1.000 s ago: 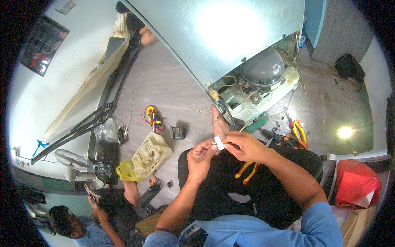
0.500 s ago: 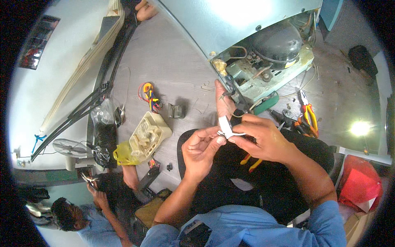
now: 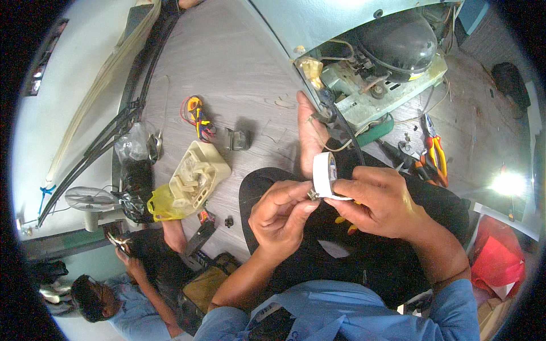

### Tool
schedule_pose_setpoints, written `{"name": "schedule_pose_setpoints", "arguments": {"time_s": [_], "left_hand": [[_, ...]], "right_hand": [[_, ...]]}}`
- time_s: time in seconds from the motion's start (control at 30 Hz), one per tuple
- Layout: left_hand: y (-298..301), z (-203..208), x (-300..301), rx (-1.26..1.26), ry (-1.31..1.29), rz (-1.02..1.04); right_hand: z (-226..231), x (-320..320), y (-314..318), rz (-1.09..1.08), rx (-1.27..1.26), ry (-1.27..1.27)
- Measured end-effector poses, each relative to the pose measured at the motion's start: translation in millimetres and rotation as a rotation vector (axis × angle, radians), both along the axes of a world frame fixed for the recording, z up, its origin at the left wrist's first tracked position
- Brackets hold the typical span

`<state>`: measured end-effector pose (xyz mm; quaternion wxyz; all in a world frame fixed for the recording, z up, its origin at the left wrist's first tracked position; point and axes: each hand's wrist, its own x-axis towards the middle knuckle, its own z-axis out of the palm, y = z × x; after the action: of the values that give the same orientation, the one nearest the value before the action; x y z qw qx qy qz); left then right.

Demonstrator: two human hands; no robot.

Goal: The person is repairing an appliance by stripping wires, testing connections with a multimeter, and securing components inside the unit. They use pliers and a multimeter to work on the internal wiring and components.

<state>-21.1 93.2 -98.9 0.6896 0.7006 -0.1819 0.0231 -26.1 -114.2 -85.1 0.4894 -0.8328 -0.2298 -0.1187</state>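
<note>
My right hand (image 3: pixel 380 200) grips the white tape roll (image 3: pixel 322 175), a smooth ring, at its lower right side. My left hand (image 3: pixel 280 219) pinches a small, metallic-looking piece (image 3: pixel 312 195) between thumb and forefinger, beside the roll's lower left edge.

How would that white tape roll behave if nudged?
On edge, the white tape roll would probably roll, being ring-shaped. It's likely light, looking small beside the right hand. Its loose strip looks thin, so probably floppy.
</note>
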Motion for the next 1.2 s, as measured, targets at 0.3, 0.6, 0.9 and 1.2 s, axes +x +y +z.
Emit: {"name": "schedule_pose_setpoints", "arguments": {"time_s": [0.3, 0.6, 0.9, 1.2], "left_hand": [[-9, 9, -3, 0.21, 0.012, 0.102], [-15, -4, 3, 0.12, 0.091, -0.011], [-20, -16, -8, 0.096, 0.163, 0.043], [-26, 6, 0, 0.095, 0.225, 0.07]], "right_hand": [[-7, 0, -1, -0.011, -0.027, -0.032], [-5, 6, -1, -0.038, 0.112, 0.134], [-18, 5, -5, 0.024, 0.243, 0.252], [-9, 5, -11, 0.026, 0.227, 0.165]]}}
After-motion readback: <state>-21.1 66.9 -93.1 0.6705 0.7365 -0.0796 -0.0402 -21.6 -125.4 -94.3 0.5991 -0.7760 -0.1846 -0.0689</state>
